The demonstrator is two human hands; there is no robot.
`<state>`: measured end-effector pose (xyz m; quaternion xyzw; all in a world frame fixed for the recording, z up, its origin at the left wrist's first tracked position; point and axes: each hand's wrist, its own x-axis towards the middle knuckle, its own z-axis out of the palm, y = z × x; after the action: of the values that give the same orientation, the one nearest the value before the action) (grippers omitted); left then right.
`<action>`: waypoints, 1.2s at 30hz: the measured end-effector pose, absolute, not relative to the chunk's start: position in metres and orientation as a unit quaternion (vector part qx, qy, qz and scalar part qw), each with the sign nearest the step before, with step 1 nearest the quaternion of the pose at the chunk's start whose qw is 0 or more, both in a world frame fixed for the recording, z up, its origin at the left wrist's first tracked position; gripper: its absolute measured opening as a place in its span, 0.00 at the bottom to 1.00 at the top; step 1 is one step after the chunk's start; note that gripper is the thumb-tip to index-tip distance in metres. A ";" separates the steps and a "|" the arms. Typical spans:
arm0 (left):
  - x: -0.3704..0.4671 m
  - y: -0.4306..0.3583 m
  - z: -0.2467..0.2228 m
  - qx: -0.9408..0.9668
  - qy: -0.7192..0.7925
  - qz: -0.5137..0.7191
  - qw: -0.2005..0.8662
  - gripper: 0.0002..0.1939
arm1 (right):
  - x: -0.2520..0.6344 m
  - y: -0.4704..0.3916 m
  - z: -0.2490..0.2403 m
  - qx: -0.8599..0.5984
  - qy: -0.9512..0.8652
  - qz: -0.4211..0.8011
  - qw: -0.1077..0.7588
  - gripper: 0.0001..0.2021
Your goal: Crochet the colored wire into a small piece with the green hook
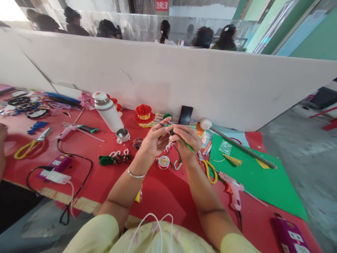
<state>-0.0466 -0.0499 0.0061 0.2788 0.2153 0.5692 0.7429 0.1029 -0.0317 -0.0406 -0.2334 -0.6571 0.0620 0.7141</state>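
Observation:
Both hands are raised over the middle of the red table and meet at a small dark and orange piece (172, 130). My left hand (158, 138), with a bracelet at its wrist, pinches the piece from the left. From the right, my right hand (188, 140) closes on the same piece, with a thin green stem (187, 144) running along its fingers. The piece is too small to make out fully. Below the hands lie a small round spool (164, 162) and a bent pale green wire (177, 164).
A white bottle (108, 114), its metal cup (123, 135), a red ruffled ornament (144, 115) and a phone (185, 115) stand beyond. Yellow-handled scissors (210, 172) and a pink glue gun (233, 189) lie right; another glue gun (66, 131) and scissors (26, 149) lie left.

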 end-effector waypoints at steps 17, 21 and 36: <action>-0.060 -0.045 0.008 0.292 0.217 0.548 0.753 0.29 | 0.129 -0.026 -0.022 -0.208 -0.695 0.210 0.655 0.14; -0.060 -0.046 0.010 0.310 0.224 0.529 0.758 0.29 | 0.131 -0.027 -0.017 -0.198 -0.695 0.235 0.650 0.14; -0.053 -0.047 0.005 0.343 0.213 0.546 0.734 0.20 | 0.112 -0.020 -0.033 -0.178 -0.609 0.358 0.685 0.20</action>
<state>-0.0535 -0.0475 0.0052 0.3433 0.2130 0.5463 0.7337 0.1124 -0.0199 -0.0329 -0.1784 -0.6088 0.3576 0.6853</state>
